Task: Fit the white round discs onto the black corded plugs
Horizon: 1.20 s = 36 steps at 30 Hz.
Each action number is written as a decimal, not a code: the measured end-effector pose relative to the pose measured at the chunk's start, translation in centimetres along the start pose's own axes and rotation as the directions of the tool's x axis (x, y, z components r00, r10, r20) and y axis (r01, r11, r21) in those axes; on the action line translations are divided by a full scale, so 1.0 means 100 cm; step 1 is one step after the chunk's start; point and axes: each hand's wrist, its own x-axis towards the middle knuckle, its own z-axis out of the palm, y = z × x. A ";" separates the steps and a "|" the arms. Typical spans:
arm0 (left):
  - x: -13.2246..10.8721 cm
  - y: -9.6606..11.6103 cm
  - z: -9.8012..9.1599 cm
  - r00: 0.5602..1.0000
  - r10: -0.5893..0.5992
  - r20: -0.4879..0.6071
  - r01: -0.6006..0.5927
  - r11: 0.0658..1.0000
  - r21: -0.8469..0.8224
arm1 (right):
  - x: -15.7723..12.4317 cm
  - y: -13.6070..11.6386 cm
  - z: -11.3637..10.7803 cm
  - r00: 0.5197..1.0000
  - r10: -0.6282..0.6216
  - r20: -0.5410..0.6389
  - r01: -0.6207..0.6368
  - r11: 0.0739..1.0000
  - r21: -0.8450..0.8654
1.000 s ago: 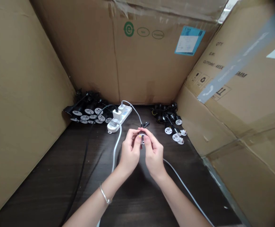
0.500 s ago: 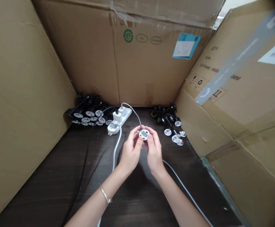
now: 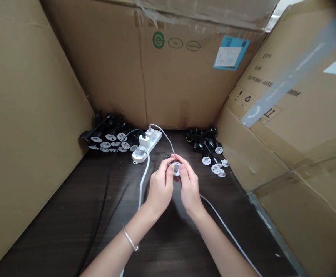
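Between my hands, above the dark table, is a small round white disc [image 3: 176, 169] with dark slots and a grey rectangle in its face. My left hand [image 3: 161, 185] closes on its left side, thumb on the front edge. On the other side, the fingers of my right hand [image 3: 189, 184] wrap round it, with the thumb pressed near the rim. A small dark bit shows behind the left fingertips; what lies behind the disc is mostly hidden. A grey cable [image 3: 169, 141] runs down to behind my fingertips.
A white power strip [image 3: 155, 141] with plugs and cables stands beyond my left hand. Black parts with round white ends are piled at the left [image 3: 110, 137] and right [image 3: 206, 161]. Cardboard boxes [image 3: 185, 88] wall in the dark table [image 3: 69, 231] at the back and both sides.
The disc has dropped slightly toward me and my fingers now cover more of its rim. A dark bit has come into sight by my left fingertips. The view has shifted a little.
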 end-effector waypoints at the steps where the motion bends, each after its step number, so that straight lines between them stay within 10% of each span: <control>1: 0.000 0.000 0.000 1.000 -0.013 -0.002 0.013 1.000 -0.002 | 0.000 0.000 0.000 1.000 -0.017 -0.006 0.017 0.999 -0.036; 14: 0.002 0.004 -0.002 0.997 0.005 0.074 0.017 0.955 -0.295 | -0.003 -0.003 -0.003 0.978 -0.210 -0.012 0.207 0.970 -0.125; 22: 0.001 0.003 -0.006 0.995 0.100 0.007 -0.098 0.982 -0.161 | -0.005 -0.007 -0.005 0.956 -0.285 0.073 0.293 0.941 -0.168; 25: 0.009 0.021 -0.032 0.973 0.229 0.005 -0.229 0.973 0.023 | -0.005 -0.013 -0.006 0.953 -0.280 0.115 0.294 0.948 -0.124; 30: 0.041 0.048 -0.112 0.847 0.319 -0.425 -0.308 0.946 0.097 | -0.004 -0.021 -0.006 0.969 -0.244 0.043 0.245 0.969 -0.012; 36: 0.088 -0.002 -0.186 0.862 0.161 -0.481 -0.167 0.985 0.029 | -0.003 -0.023 -0.008 0.976 -0.219 -0.001 0.219 0.976 0.020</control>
